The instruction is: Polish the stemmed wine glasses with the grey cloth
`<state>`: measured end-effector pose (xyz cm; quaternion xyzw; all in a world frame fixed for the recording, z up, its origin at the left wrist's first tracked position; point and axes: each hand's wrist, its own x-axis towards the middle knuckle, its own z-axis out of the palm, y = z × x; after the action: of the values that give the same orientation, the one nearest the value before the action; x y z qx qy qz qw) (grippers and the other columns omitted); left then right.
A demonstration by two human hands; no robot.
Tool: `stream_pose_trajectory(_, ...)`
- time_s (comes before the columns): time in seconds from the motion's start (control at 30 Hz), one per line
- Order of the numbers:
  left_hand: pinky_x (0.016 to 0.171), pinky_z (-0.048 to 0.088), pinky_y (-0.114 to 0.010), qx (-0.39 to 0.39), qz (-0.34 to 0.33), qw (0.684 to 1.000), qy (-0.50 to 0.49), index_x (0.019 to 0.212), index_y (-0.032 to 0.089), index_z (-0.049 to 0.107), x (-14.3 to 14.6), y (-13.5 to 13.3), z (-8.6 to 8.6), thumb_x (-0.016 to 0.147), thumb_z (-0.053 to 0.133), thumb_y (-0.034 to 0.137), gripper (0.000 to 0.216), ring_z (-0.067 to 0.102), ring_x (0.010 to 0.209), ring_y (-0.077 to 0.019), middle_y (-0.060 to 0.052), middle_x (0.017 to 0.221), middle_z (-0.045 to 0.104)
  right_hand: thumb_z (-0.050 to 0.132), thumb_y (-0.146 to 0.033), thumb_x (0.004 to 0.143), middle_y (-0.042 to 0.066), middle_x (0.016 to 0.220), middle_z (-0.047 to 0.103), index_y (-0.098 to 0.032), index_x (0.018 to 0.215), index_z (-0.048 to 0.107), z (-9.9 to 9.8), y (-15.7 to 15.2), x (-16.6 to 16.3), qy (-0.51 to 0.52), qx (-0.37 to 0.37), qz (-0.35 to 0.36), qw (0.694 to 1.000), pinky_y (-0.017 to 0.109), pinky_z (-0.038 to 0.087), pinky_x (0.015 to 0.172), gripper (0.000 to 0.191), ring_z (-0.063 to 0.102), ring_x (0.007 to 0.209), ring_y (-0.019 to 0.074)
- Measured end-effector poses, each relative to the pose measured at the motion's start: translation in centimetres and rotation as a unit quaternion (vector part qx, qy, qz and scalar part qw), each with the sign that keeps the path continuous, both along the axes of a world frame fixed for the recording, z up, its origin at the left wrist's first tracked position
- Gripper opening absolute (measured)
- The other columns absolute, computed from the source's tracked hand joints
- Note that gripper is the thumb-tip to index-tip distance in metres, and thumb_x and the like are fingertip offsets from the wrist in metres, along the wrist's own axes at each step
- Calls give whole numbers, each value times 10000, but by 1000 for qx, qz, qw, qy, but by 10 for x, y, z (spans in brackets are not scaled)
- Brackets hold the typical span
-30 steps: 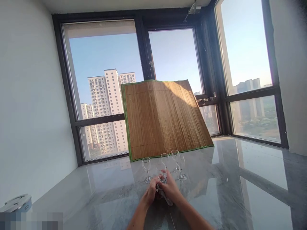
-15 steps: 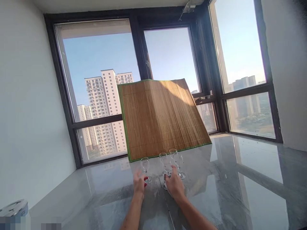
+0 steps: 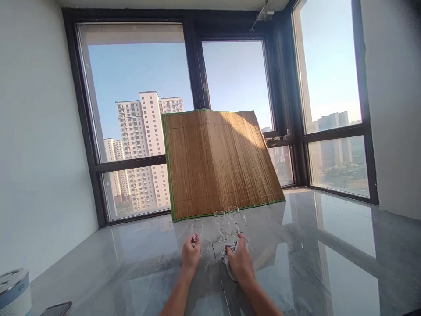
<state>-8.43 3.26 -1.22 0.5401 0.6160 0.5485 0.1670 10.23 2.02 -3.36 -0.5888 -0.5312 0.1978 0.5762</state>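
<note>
My left hand [image 3: 191,255] is closed around the lower part of a clear stemmed glass [image 3: 197,225], which stands upright with its bowl above my fingers. Bunched in my right hand [image 3: 241,260] is a whitish cloth [image 3: 230,268], its loose end hanging toward the tabletop. Just beyond that hand several more clear stemmed glasses [image 3: 219,220] stand close together, overlapping in view. Their lower parts are partly hidden by my right fingers and the cloth.
A green-edged bamboo mat [image 3: 223,162] leans against the window behind the glasses. On the glossy grey tiled surface [image 3: 131,272], a lidded white and blue cup [image 3: 15,292] and a dark phone-like object [image 3: 56,308] sit at the near left.
My left hand, blurred beside the separate glass before, now grips it. My right hand has shifted slightly down, and the cloth in it shows more. The camera view has tilted a little.
</note>
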Motion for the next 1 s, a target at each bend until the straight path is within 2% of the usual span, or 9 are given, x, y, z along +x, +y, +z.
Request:
stream_pose_trajectory(0.17, 622, 416, -261, 49, 10, 994, 100, 958, 180, 628, 14, -21, 12, 835, 441, 379, 300, 565, 629, -155, -66, 837, 672, 530, -326, 786, 111, 1015, 699, -213, 1262, 480, 4, -29, 10, -5, 13, 15, 1000, 359, 495, 755, 491, 694, 880, 283)
stream_pose_trajectory(0.27, 624, 403, -258, 71, -17, 983, 168, 944, 188, 626, 28, -35, 18, 838, 435, 307, 249, 552, 618, -154, -58, 794, 665, 534, -262, 807, 37, 932, 720, -263, 1283, 474, 13, -54, 14, -71, 97, 83, 989, 317, 497, 722, 480, 698, 794, 239)
stream_pose_trajectory(0.33, 638, 392, -258, 75, -47, 970, 225, 924, 200, 628, 37, -44, 21, 825, 453, 265, 212, 561, 653, -159, -51, 793, 660, 530, -197, 820, 26, 988, 725, -292, 1260, 507, 22, -70, 15, -163, 195, 138, 957, 296, 491, 768, 451, 688, 881, 222)
stream_pose_trajectory(0.4, 641, 377, -259, 86, -103, 946, 294, 884, 208, 627, 44, -51, 23, 772, 515, 242, 162, 567, 694, -167, -40, 805, 655, 518, -130, 815, 28, 996, 726, -292, 1214, 546, 33, -81, 14, -267, 274, 184, 905, 282, 481, 754, 431, 663, 929, 222)
stream_pose_trajectory(0.5, 629, 364, -256, 110, -184, 908, 361, 788, 207, 606, 51, -58, 25, 681, 562, 181, 119, 570, 713, -166, -25, 803, 647, 500, -39, 757, 31, 925, 714, -247, 1083, 590, 54, -85, 13, -361, 293, 181, 867, 269, 462, 687, 397, 632, 885, 220)
stream_pose_trajectory(0.63, 668, 396, -259, 117, -169, 904, 375, 766, 204, 600, 53, -59, 25, 647, 508, 94, 187, 594, 759, -175, -38, 823, 648, 487, -53, 802, 24, 903, 701, -246, 1078, 576, 73, -70, 20, -342, 246, 115, 900, 264, 458, 703, 348, 634, 880, 205)
stream_pose_trajectory(0.8, 728, 428, -281, 99, -176, 909, 365, 920, 225, 650, 50, -57, 20, 701, 493, 111, 293, 621, 810, -198, -41, 862, 666, 467, -211, 872, 25, 922, 711, -236, 1194, 484, 66, -48, 34, -124, 148, 0, 981, 272, 484, 695, 323, 686, 799, 195)
stream_pose_trajectory(0.9, 790, 445, -299, 88, -159, 925, 334, 1058, 227, 656, 47, -55, 19, 759, 479, 149, 356, 635, 914, -226, -69, 981, 689, 490, -287, 859, 22, 854, 712, -225, 1126, 507, 53, -46, 38, -32, 128, -16, 991, 270, 493, 692, 275, 692, 749, 197)
stream_pose_trajectory(1.0, 790, 445, -307, 67, -140, 930, 333, 1083, 235, 665, 47, -55, 21, 797, 457, 171, 359, 642, 918, -234, -76, 1004, 697, 505, -282, 840, 14, 835, 706, -238, 1060, 556, 43, -55, 35, -45, 143, 26, 988, 257, 482, 697, 230, 684, 741, 188)
